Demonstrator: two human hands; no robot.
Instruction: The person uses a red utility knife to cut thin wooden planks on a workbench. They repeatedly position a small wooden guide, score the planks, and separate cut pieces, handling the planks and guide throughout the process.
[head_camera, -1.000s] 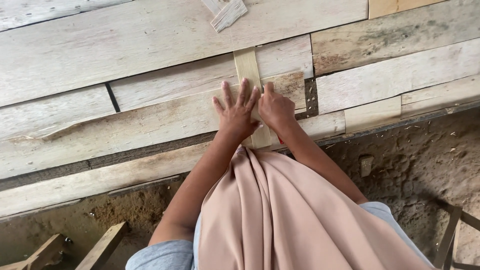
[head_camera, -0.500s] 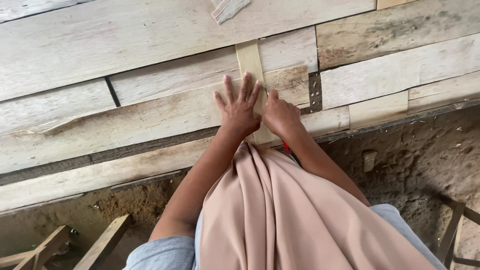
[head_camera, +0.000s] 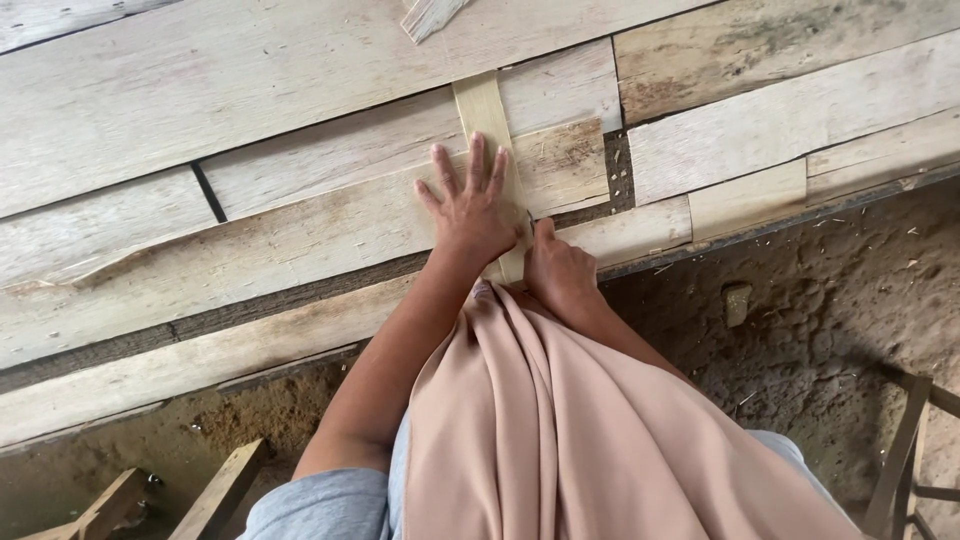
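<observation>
The left hand (head_camera: 472, 212) lies flat, palm down, with its fingers (head_camera: 476, 160) spread and pointing toward twelve o'clock, pressed on the pale veneer sheets of the tabletop (head_camera: 250, 90). Its forearm runs back toward seven o'clock, bare up to a grey-blue sleeve (head_camera: 320, 505). The fingertips rest partly on a narrow yellowish strip (head_camera: 482, 110) that crosses the sheets from twelve o'clock down to six o'clock, passing under the palm.

The right hand (head_camera: 558, 272) sits just at four o'clock of the left, touching it at the thumb side. It is curled, knuckles up, with one finger pushed onto the lower end of the strip near the tabletop's front edge. Whether it pinches the strip or only presses on it cannot be told. Neither hand is closed around anything; both bear down on the wood, close together.

A peach-coloured cloth (head_camera: 600, 440) drapes over the right forearm and fills the lower middle of the view. At three o'clock lies bare earthen ground (head_camera: 830, 300) with a small stone (head_camera: 737, 302); wooden offcuts (head_camera: 215, 490) lie at eight o'clock.
</observation>
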